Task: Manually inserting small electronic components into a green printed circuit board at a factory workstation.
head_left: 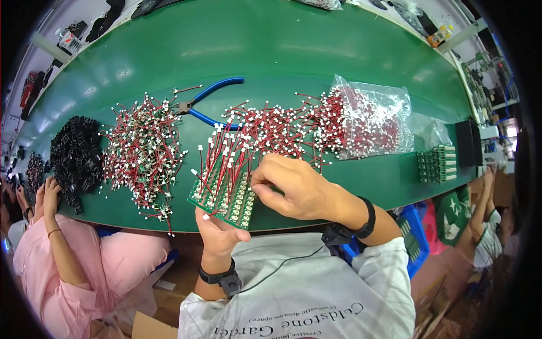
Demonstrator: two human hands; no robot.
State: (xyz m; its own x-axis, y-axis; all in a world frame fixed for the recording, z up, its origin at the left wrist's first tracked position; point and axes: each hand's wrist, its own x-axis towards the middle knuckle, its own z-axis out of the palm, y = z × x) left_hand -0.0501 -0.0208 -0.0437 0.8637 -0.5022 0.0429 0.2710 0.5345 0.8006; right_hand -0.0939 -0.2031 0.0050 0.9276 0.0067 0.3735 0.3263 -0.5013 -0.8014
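Observation:
My left hand [217,234] grips a green circuit board panel [240,212] from below, near the table's front edge. Rows of small white sockets cover the panel, and many red wires with white plugs stand up from its left and middle parts. Over the panel's right edge, my right hand [296,186] has its thumb and fingertips pinched together; whatever is between them is hidden. Just beyond the panel lies a loose heap of red wires with white connectors [274,127]. More of these wires spill from a clear plastic bag [389,118] to the right.
Blue-handled pliers [191,105] lie behind the panel. Leftward are a heap of small wired boards [144,150] and a pile of black parts [75,152], near a co-worker's hand [51,195]. Stacked green boards [437,165] and a black box [468,144] stand at right.

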